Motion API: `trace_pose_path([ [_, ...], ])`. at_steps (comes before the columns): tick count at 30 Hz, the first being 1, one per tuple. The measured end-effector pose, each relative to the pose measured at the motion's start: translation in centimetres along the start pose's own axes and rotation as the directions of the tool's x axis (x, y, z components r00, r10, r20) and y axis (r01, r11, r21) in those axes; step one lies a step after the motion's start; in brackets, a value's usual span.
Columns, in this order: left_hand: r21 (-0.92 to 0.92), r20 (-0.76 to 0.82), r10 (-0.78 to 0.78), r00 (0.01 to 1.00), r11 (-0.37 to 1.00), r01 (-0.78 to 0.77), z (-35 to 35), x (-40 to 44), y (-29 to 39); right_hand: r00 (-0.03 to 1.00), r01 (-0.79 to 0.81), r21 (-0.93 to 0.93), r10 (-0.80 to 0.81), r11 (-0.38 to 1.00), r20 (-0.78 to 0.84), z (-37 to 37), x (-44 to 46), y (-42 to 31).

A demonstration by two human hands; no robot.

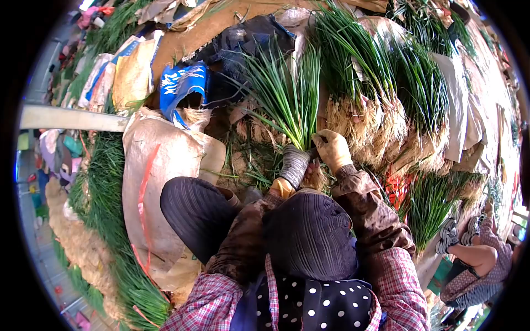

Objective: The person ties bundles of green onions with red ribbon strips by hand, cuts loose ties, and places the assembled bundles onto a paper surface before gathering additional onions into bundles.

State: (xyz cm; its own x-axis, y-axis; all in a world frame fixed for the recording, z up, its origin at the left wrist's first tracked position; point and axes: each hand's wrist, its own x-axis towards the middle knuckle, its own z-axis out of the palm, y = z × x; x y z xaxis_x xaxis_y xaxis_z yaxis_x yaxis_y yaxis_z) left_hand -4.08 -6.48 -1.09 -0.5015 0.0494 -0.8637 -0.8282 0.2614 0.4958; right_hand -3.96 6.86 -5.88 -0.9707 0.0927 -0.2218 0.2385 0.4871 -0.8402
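A bunch of green onions stands with its long leaves fanned upward in front of my knees. My left hand, its fingers covered in grey wrapping over a yellowish glove, is closed round the lower stems. Roots and small pinkish bulbs show just below and right of it. My right hand, in a pale yellow glove, is bent with its fingertips pinched at the right side of the stems. What lies between those fingertips is mostly hidden.
Rooted green onion bundles lie ahead on the right. A blue printed bag and dark cloth lie ahead left. A beige sack borders a long row of greens. Another person's leg shows at right.
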Motion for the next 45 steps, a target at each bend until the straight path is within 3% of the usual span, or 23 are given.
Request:
trace_pose_path([
  [4,-0.151,-0.071,0.118,0.991,0.98,-0.127,0.2,-0.4,-0.5,0.969,-0.234,0.346,0.246,0.909,0.011,0.3,-0.7,0.9],
  [5,-0.303,0.002,0.135,0.991,0.944,-0.128,0.1,-0.1,-0.9,0.927,-0.364,0.348,0.374,0.864,0.04,-0.4,-1.3,-1.1],
  [7,-0.582,0.131,0.202,0.971,0.808,-0.09,-0.3,2.2,-2.9,0.817,-0.479,0.72,0.554,0.501,0.158,-0.8,-1.4,-2.0],
  [8,-0.627,0.322,0.282,0.904,0.779,-0.02,-0.7,4.4,-4.4,0.794,-0.5,0.737,0.581,0.455,0.179,-0.8,-1.1,-0.8],
  [9,-0.644,0.348,0.252,0.903,0.764,0.035,-0.7,4.9,-4.5,0.77,-0.518,0.752,0.606,0.408,0.201,-0.7,-0.8,-0.7],
  [11,-0.671,0.4,0.196,0.895,0.728,0.141,-0.4,5.9,-4.7,0.822,-0.501,0.737,0.515,0.454,0.241,-0.5,-0.5,-0.5],
  [12,-0.704,0.128,0.433,0.892,0.674,-0.226,0.2,2.9,-3.5,0.851,-0.485,0.733,0.449,0.477,0.271,-0.3,-0.2,-0.1],
  [14,-0.592,0.158,0.386,0.909,0.773,-0.226,-1.2,1.3,-2.8,0.841,-0.532,0.698,0.398,0.48,0.367,-0.7,0.7,-1.0],
  [15,-0.531,0.17,0.364,0.916,0.816,-0.226,-1.6,0.9,-2.6,0.887,-0.442,0.717,0.38,0.538,0.262,-0.3,0.9,-1.5],
  [19,-0.692,0.091,0.37,0.925,0.692,-0.208,-0.9,1.0,-2.9,0.871,-0.467,0.814,0.335,0.345,0.358,0.4,1.7,-2.0],
  [21,-0.606,0.092,0.318,0.944,0.77,-0.201,-1.3,1.7,-3.2,0.878,-0.463,0.788,0.335,0.405,0.343,0.9,2.0,-0.9],
  [23,-0.559,0.098,0.29,0.952,0.807,-0.188,-1.4,2.4,-3.7,0.922,-0.385,0.577,0.326,0.72,0.207,1.3,2.3,0.2],
  [25,-0.56,0.114,0.284,0.952,0.81,-0.174,-1.4,1.6,-3.3,0.971,-0.239,0.103,0.235,0.965,0.052,1.3,1.9,-0.3],
  [26,-0.49,0.02,0.173,0.985,0.86,-0.141,-1.2,1.3,-2.9,0.998,-0.058,-0.329,0.064,0.943,0.007,1.1,1.7,-0.3],
  [29,-0.22,-0.208,0.292,0.934,0.916,-0.335,-0.3,4.6,-4.3,0.902,-0.265,-0.645,0.42,0.717,0.096,0.8,0.1,1.2],
  [31,-0.428,-0.094,0.324,0.941,0.841,-0.332,-0.8,1.9,-2.9,0.83,-0.099,-0.745,0.468,0.66,0.304,2.9,-1.7,10.3],
  [33,-0.552,-0.026,0.3,0.954,0.791,-0.264,-0.5,3.4,-3.9,0.607,0.256,-0.699,0.452,0.668,0.654,-0.5,-5.5,5.0],
  [35,-0.67,0.092,0.266,0.96,0.729,-0.138,-0.4,3.3,-4.2,0.692,0.141,-0.777,0.5,0.614,0.521,-0.7,-3.1,5.5],
  [38,-0.703,0.303,0.18,0.936,0.705,0.092,-1.2,0.6,-2.2,0.947,-0.153,-0.78,0.317,0.607,0.061,-4.0,2.2,-2.9],
  [39,-0.567,0.244,0.128,0.961,0.823,0.035,-1.4,0.1,-1.8,0.947,-0.084,-0.881,0.312,0.466,0.074,-4.6,4.6,-3.6],
  [42,-0.487,0.076,0.132,0.988,0.87,-0.079,-1.1,1.4,-2.0,0.991,-0.127,-0.83,0.036,0.543,-0.128,-4.9,9.6,1.2],
  [44,-0.675,0.068,0.252,0.965,0.725,-0.141,-1.0,0.4,-1.6,0.991,-0.126,-0.782,0.05,0.61,-0.121,-4.5,9.0,2.6],
  [45,-0.755,0.094,0.269,0.959,0.647,-0.107,-0.8,0.4,-1.5,0.972,-0.206,-0.76,0.216,0.617,-0.088,-4.2,6.6,1.0],
])
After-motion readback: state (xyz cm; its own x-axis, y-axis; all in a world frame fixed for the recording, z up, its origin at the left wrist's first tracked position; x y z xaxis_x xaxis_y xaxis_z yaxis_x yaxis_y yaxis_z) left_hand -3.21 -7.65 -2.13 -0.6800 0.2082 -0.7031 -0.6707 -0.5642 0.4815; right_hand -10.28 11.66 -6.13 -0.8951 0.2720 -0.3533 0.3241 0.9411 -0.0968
